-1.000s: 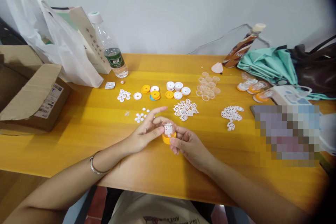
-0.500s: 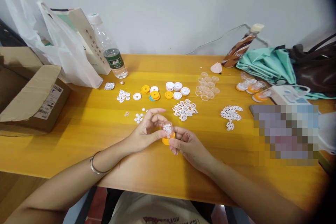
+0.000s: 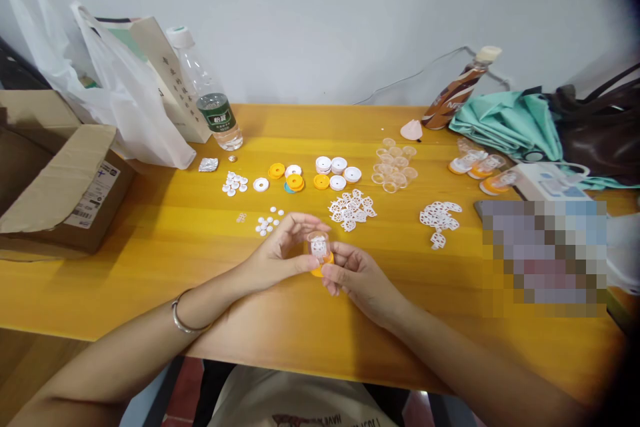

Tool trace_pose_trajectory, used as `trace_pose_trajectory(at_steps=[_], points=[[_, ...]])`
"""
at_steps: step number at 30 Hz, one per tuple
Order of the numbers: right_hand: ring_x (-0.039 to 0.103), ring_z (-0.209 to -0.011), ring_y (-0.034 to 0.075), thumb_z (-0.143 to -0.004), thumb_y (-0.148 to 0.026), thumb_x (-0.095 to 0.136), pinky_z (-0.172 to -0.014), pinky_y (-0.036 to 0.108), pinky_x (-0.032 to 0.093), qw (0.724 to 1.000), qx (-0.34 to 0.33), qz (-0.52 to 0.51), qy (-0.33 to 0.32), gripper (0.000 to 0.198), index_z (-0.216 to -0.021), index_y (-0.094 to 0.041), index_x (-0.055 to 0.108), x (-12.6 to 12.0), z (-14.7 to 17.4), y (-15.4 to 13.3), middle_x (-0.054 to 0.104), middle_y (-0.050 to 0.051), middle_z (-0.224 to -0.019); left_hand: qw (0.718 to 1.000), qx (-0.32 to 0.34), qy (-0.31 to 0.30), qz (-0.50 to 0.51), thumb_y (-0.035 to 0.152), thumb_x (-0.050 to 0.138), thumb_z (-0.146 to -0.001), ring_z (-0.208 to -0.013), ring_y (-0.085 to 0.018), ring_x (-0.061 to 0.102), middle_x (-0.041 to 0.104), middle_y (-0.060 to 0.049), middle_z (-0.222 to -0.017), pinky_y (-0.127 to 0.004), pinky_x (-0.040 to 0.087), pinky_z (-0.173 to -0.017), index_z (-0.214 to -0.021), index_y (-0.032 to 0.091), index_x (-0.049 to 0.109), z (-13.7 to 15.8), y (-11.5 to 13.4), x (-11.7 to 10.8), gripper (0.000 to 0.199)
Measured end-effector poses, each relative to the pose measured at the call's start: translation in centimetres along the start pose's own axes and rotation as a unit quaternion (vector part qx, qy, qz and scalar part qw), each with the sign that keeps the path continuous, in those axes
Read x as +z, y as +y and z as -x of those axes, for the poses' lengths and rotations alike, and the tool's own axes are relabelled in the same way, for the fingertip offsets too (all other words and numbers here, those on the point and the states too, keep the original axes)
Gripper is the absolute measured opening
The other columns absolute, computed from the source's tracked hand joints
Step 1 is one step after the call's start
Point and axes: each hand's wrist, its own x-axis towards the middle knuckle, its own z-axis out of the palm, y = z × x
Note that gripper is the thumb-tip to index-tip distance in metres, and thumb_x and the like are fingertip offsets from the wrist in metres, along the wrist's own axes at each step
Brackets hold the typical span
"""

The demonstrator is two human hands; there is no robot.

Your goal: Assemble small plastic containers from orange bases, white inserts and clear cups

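Observation:
Between both hands, above the table, is a small clear plastic dome [image 3: 318,244] on an orange round base, with a white cut-out piece inside. My left hand [image 3: 287,250] grips the dome from the left, thumb in front and fingers curved behind. My right hand [image 3: 357,277] pinches the orange base from the right. Just beyond lie a pile of white cut-out pieces [image 3: 352,209] and small white buttons [image 3: 267,225]. Farther back are white discs [image 3: 338,183], orange discs [image 3: 295,182] and clear domes [image 3: 391,167].
At the left stand a cardboard box [image 3: 95,193], a white plastic bag [image 3: 130,107] and a water bottle [image 3: 219,117]. Another cut-out pile [image 3: 439,217] lies right. A brown drink bottle [image 3: 457,93], folded green cloth [image 3: 510,127] and several domed pieces [image 3: 497,183] sit at the back right.
The dome now stands more upright, with the white piece inside facing me. My left fingers have shifted slightly right and down behind it; my right hand has barely moved.

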Motion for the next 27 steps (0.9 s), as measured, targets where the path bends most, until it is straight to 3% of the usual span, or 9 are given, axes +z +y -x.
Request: trace_pose_trajectory(at_steps=[4, 15, 22, 27], points=[[0.045, -0.043, 0.004, -0.066, -0.03, 0.073, -0.045, 0.019, 0.036, 1.0, 0.004, 0.01, -0.012, 0.023, -0.076, -0.015, 0.059, 0.0, 0.0, 0.0, 0.057, -0.005, -0.056, 0.999, -0.01, 0.012, -0.051, 0.02, 0.066, -0.075, -0.11, -0.022, 0.052, 0.059, -0.01, -0.108, -0.039, 0.039, -0.094, -0.092, 0.016, 0.055, -0.1, 0.0, -0.1, 0.021], [0.04, -0.041, 0.005, -0.058, -0.042, 0.077, -0.042, 0.02, 0.03, 0.999, 0.002, -0.031, -0.016, 0.034, -0.059, -0.016, 0.056, 0.4, 0.4, 0.8, 0.052, -0.005, -0.048, 0.998, -0.008, -0.027, -0.056, 0.026, 0.063, -0.079, -0.117, -0.026, 0.05, 0.065, -0.01, -0.098, -0.043, 0.038, -0.098, -0.099, 0.016, 0.061, 0.2, 1.3, 0.3, 0.024], [0.038, -0.044, 0.002, -0.06, -0.042, 0.077, -0.045, 0.016, 0.03, 0.991, 0.055, -0.109, -0.058, 0.035, -0.075, -0.014, 0.062, 0.1, 0.4, 0.1, 0.051, -0.005, -0.054, 0.986, -0.006, -0.116, -0.119, 0.029, 0.07, -0.071, -0.115, -0.027, 0.047, 0.05, -0.013, -0.122, -0.043, 0.036, -0.099, -0.109, 0.018, 0.06, 0.1, 1.0, -0.6, 0.04], [0.046, -0.052, 0.005, -0.066, -0.047, 0.072, -0.05, 0.017, 0.034, 0.985, 0.07, -0.132, -0.09, 0.037, -0.078, -0.014, 0.06, 0.0, 0.4, 0.3, 0.056, -0.002, -0.062, 0.992, -0.026, -0.099, -0.08, 0.025, 0.065, -0.076, -0.107, -0.024, 0.052, 0.051, -0.012, -0.118, -0.038, 0.042, -0.092, -0.111, 0.019, 0.059, 0.1, 1.2, -0.3, 0.036]])
